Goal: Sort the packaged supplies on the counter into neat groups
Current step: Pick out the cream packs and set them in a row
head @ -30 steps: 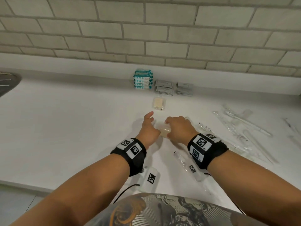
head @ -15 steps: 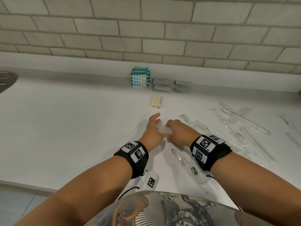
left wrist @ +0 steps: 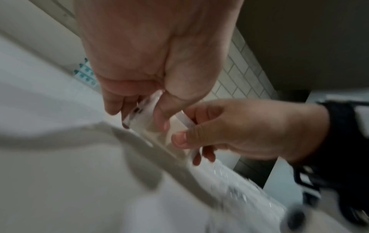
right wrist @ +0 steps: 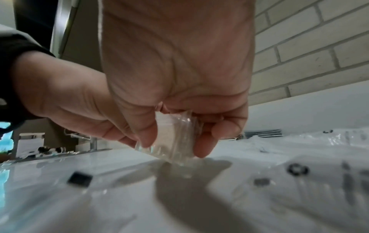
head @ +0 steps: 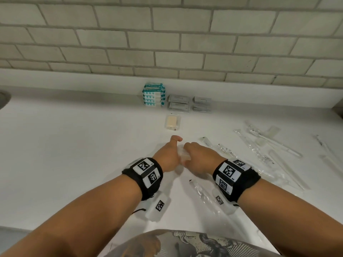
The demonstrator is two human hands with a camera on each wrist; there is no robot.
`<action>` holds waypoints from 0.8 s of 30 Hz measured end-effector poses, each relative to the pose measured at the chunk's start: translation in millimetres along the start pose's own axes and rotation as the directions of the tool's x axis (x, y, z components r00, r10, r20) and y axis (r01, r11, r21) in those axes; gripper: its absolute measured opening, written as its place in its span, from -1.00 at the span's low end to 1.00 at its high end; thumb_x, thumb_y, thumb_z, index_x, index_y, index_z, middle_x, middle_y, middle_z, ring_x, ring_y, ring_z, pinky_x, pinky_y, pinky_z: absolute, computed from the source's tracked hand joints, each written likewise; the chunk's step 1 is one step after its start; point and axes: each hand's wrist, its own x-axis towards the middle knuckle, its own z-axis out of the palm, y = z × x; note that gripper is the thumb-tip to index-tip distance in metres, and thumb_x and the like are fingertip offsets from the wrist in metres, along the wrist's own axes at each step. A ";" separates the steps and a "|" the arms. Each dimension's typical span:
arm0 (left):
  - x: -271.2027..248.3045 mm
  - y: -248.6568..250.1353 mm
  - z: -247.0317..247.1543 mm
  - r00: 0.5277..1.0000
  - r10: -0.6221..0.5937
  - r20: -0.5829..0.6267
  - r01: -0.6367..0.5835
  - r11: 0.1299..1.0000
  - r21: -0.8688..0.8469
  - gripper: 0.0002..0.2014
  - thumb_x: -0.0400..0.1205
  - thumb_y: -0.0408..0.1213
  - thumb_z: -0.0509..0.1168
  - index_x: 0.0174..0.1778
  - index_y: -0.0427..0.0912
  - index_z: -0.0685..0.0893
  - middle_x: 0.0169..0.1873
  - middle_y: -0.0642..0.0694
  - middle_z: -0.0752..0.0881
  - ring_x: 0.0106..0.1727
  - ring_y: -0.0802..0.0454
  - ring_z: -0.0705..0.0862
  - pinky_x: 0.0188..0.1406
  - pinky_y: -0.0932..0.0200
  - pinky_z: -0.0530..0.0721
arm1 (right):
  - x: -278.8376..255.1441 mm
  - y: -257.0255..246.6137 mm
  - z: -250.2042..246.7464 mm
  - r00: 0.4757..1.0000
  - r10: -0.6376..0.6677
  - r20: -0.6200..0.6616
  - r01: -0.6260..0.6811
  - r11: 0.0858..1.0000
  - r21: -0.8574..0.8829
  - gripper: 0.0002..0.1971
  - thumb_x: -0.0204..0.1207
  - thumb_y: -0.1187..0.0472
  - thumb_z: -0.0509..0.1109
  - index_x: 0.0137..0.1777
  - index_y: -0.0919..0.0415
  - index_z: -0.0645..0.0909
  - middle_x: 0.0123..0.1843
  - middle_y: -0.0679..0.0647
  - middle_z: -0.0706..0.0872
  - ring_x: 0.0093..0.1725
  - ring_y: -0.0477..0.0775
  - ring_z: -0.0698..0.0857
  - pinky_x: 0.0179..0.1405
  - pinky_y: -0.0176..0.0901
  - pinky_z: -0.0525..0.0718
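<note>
Both hands hold one small clear plastic packet [head: 183, 156] just above the white counter [head: 78, 149]. My left hand [head: 171, 154] pinches its left end between thumb and fingers; the left wrist view shows that pinch on the packet [left wrist: 142, 117]. My right hand [head: 194, 156] pinches the other end. In the right wrist view the packet [right wrist: 175, 138] sits between the right thumb and fingers, its lower edge close to the counter. At the back wall stand a stack of teal packs [head: 153, 96] and two piles of grey sachets [head: 178, 105]. A cream packet [head: 172, 122] lies in front of them.
Several long clear wrapped items [head: 267, 145] lie scattered on the right side of the counter. Another one [head: 204, 195] lies near the front edge under my right wrist. A sink rim [head: 3, 98] shows at the far left. A brick wall backs the counter.
My left hand has come in from beside the packet and now pinches it together with the right. Both hands stay at the same spot on the counter.
</note>
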 end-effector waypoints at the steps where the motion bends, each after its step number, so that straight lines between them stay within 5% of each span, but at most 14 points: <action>1: 5.3 4.5 -6.8 1.000 0.001 0.026 -0.002 0.999 0.051 -0.39 0.62 -0.47 0.19 0.55 -0.04 0.14 -0.13 -0.07 0.59 -0.26 0.05 0.58 -0.33 0.24 0.52 | 1.4 0.9 -3.0 1.000 0.010 -0.015 -0.009 0.998 0.063 -0.79 0.58 0.07 0.22 0.17 0.08 0.45 0.04 -0.01 0.59 -0.11 -0.01 0.64 -0.17 -0.09 0.63; 4: 27.0 18.0 -20.4 0.999 -0.003 0.040 -0.001 0.996 0.094 -0.38 0.62 -0.47 0.17 0.56 -0.01 0.13 -0.10 -0.13 0.63 -0.22 0.00 0.61 -0.22 0.19 0.57 | 10.5 7.6 -9.8 0.998 0.064 -0.014 -0.059 0.972 0.226 -0.84 0.62 0.06 0.20 0.08 0.11 0.41 -0.09 -0.03 0.60 -0.20 -0.08 0.59 -0.27 -0.16 0.53; 7: 51.5 27.2 -16.9 0.995 -0.089 -0.049 0.084 0.992 -0.091 -0.36 0.60 -0.37 0.28 0.58 -0.07 0.18 0.13 -0.17 0.67 0.10 -0.08 0.67 0.13 0.11 0.62 | 21.4 23.5 -16.5 0.982 0.188 -0.019 -0.171 0.928 0.332 -0.89 0.64 0.14 0.21 0.03 0.16 0.39 -0.12 0.00 0.54 -0.25 -0.07 0.53 -0.38 -0.24 0.43; 10: 71.8 38.6 -1.5 0.978 -0.203 -0.047 0.187 0.954 -0.234 -0.34 0.60 -0.27 0.33 0.60 -0.22 0.21 0.35 -0.24 0.57 0.30 -0.16 0.62 0.31 0.05 0.59 | 29.7 43.4 -29.1 0.941 0.337 0.028 -0.286 0.747 0.600 -0.91 0.65 0.20 0.24 0.01 0.22 0.46 -0.19 0.07 0.60 -0.36 -0.05 0.56 -0.56 -0.37 0.47; 12: 82.4 47.0 7.9 0.969 -0.244 -0.029 0.225 0.930 -0.291 -0.45 0.61 -0.28 0.31 0.51 -0.31 0.34 0.28 -0.25 0.61 0.22 -0.19 0.66 0.25 -0.02 0.65 | 34.6 53.6 -37.9 0.927 0.364 0.086 -0.318 0.646 0.694 -0.87 0.66 0.19 0.29 -0.10 0.21 0.52 -0.32 0.05 0.57 -0.50 -0.08 0.48 -0.68 -0.35 0.37; 16: 106.2 53.7 14.5 0.963 -0.266 -0.028 0.229 0.873 -0.430 -0.58 0.54 -0.37 0.31 0.35 -0.27 0.52 0.05 -0.24 0.73 0.06 -0.20 0.74 0.08 -0.03 0.71 | 57.9 65.2 -39.9 0.905 0.417 0.091 -0.352 0.610 0.709 -0.74 0.60 0.04 0.38 -0.09 0.27 0.65 -0.39 0.08 0.54 -0.47 0.00 0.38 -0.53 -0.20 0.34; 20: 133.2 54.3 7.8 0.958 -0.278 -0.066 0.239 0.906 -0.350 -0.61 0.57 -0.30 0.31 0.32 -0.29 0.52 0.10 -0.24 0.72 0.09 -0.21 0.72 0.15 -0.10 0.71 | 84.3 73.3 -42.1 0.852 0.511 0.118 -0.375 0.437 0.818 -0.85 0.60 0.13 0.39 -0.02 0.23 0.64 -0.18 0.13 0.63 -0.25 0.06 0.56 -0.40 -0.19 0.46; 24: 149.0 58.8 1.2 0.958 -0.272 -0.095 0.249 0.948 -0.197 -0.57 0.65 -0.26 0.25 0.43 -0.33 0.47 0.26 -0.24 0.66 0.24 -0.19 0.66 0.15 0.14 0.62 | 108.3 80.2 -48.1 0.802 0.579 0.145 -0.444 0.416 0.793 -0.89 0.55 0.25 0.42 -0.11 0.30 0.61 -0.25 0.18 0.63 -0.22 0.16 0.63 -0.43 -0.16 0.50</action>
